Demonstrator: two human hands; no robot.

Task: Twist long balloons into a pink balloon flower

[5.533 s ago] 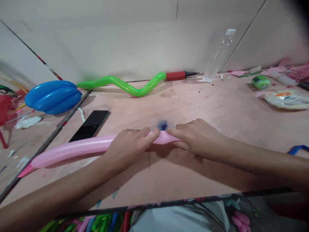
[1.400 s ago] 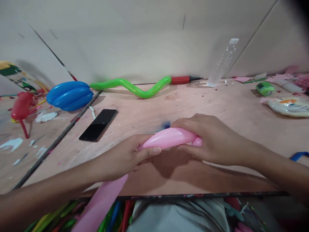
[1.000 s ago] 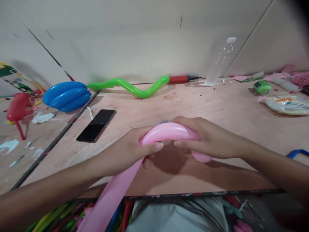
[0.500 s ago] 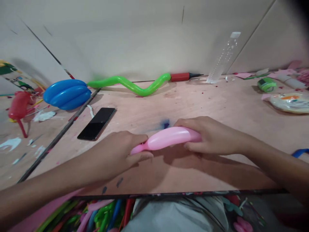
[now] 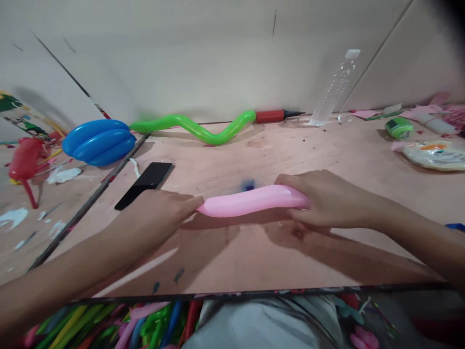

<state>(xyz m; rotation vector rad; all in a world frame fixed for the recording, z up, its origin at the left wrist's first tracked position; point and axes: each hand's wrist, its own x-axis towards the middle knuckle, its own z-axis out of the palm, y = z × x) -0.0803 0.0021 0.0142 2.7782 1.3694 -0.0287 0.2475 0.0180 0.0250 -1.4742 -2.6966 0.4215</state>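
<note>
A pink long balloon (image 5: 243,202) stretches between my two hands above the wooden table (image 5: 218,261). My left hand (image 5: 170,208) pinches its left end, and the tip inside the fingers is hidden. Around the right part of the balloon, my right hand (image 5: 319,198) is closed, thumb below and fingers above; the far end is hidden behind the palm. A black phone (image 5: 145,184) lies just beyond my left hand, partly covered by it. A blue stain (image 5: 249,184) shows on the table behind the balloon.
Along the wall lie a blue balloon bundle (image 5: 99,142), a wavy green balloon (image 5: 212,138) and a red pump (image 5: 271,116). A clear bottle (image 5: 334,92) stands to their right. Farther right are green tape (image 5: 399,128) and a plastic packet (image 5: 436,154). Several balloons (image 5: 156,325) fill the space below the table edge.
My left hand has moved left and slightly up, drawing the balloon straighter and longer; the narrow pinched neck at its left end no longer shows. My right hand has shifted slightly right.
</note>
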